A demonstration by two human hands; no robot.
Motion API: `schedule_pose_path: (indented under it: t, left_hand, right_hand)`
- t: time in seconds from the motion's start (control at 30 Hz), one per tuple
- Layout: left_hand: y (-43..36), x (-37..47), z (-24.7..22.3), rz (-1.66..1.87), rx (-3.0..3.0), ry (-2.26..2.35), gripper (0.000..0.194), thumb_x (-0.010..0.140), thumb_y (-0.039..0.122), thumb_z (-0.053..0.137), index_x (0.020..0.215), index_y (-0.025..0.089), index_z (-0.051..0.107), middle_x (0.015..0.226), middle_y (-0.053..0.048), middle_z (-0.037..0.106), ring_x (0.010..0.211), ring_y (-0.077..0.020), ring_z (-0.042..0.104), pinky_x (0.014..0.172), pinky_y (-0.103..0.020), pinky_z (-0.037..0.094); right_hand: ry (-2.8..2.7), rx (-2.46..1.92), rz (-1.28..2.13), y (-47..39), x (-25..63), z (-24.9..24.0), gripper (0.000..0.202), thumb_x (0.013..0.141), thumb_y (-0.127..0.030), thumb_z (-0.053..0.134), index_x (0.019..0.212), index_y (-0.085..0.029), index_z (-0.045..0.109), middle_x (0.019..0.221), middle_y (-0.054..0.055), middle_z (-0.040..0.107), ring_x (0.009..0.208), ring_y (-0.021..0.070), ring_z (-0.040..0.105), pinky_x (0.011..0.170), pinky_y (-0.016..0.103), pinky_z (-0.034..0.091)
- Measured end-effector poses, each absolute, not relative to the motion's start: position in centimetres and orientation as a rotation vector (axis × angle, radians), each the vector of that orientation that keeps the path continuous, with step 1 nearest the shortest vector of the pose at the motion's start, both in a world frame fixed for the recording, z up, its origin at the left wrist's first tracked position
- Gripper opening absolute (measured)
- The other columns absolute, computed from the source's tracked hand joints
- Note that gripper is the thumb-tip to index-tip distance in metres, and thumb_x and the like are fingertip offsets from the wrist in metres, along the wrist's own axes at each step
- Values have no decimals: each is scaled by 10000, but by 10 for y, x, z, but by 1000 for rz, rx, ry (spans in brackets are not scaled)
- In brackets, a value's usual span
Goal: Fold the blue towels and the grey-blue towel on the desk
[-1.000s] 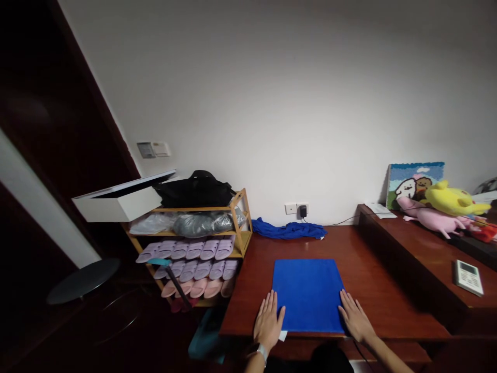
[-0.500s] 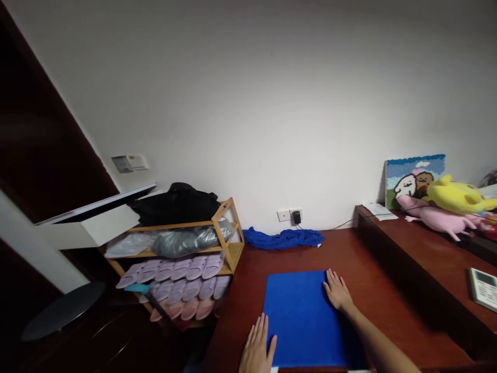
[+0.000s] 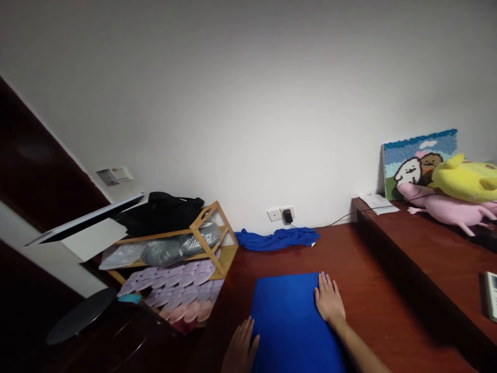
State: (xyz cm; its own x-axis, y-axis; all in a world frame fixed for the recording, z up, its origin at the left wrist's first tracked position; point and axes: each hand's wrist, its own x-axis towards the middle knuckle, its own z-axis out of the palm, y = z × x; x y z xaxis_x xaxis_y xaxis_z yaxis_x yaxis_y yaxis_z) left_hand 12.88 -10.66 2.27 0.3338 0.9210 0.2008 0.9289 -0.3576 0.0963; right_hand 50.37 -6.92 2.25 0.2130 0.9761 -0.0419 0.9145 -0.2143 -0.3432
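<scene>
1. Cloth (image 3: 290,321), blue and flat, lies on the counter (image 3: 376,295), running out of view at the bottom.
2. The right hand (image 3: 330,302) rests at its far right corner, grip flattened, fingers extended, clasping nothing.
3. The left hand (image 3: 239,349), partly cut off, lies at its left edge, grip likewise flat and without hold.
4. Rumpled blue fabric (image 3: 277,240) lies behind, near the wall (image 3: 326,129).

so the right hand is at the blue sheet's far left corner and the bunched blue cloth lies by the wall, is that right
Not quite: in the head view the right hand is at the far right corner of the blue sheet. The bunched blue cloth does lie by the wall.
</scene>
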Motion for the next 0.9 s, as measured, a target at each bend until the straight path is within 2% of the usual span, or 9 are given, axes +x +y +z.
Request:
schedule_pose_path:
  t: [0.17,0.27,0.37,0.47,0.63,0.8,0.9]
  left_hand:
    - [-78,262,54,-467,-2737,-1483,547,1069,451,279,1560,260,428,1621,-26,441,1496,-223,401,1232,-453,384]
    - [-59,341,50,-432,-2886,-1397,584,1077,457,223,1602,227,333,1657,-40,369,1534,-209,323,1268,-448,311]
    - [-40,365,36,-334,-2949,-1460,615,1077,474,153,1618,213,282,1671,-46,330,1553,-203,271,1286,-451,254]
    - [-22,330,30,-263,-2950,-1510,627,1073,507,141,1626,235,252,1683,-34,296,1564,-208,237,1294,-471,212]
    - [2,210,36,-160,-2773,-1726,681,1061,574,184,1625,197,251,1684,-80,280,1565,-232,232,1283,-494,223]
    - [8,92,24,-211,-2638,-1757,641,1064,545,258,1619,224,275,1667,-76,337,1543,-233,301,1258,-469,282]
    - [2,50,13,-265,-2535,-1802,638,1062,527,282,1613,205,300,1661,-82,354,1537,-237,316,1255,-467,285]
  right_hand:
    - [-1796,-2234,383,-71,504,24,680,1013,-374,148,1619,-70,199,1702,73,166,1583,221,120,1283,437,65]
    - [-1832,-2233,369,-71,505,19,670,1006,-354,166,1618,-86,226,1699,71,178,1583,226,121,1281,450,71]
    - [-1873,-2251,336,-70,506,14,674,998,-345,170,1616,-84,235,1697,73,191,1582,237,129,1281,458,86]
    - [-1856,-2265,313,-69,505,12,694,1003,-384,136,1616,-68,222,1695,80,203,1578,242,151,1283,456,97]
    - [-1852,-2290,283,-71,505,10,708,1004,-406,111,1618,-67,207,1698,77,199,1575,239,169,1285,467,108]
    - [-1881,-2322,242,-72,507,6,729,1002,-436,95,1621,-69,205,1698,75,206,1575,231,169,1283,454,124]
    - [-1871,-2334,220,-71,509,2,734,999,-448,95,1625,-85,220,1696,69,222,1573,219,175,1282,447,131]
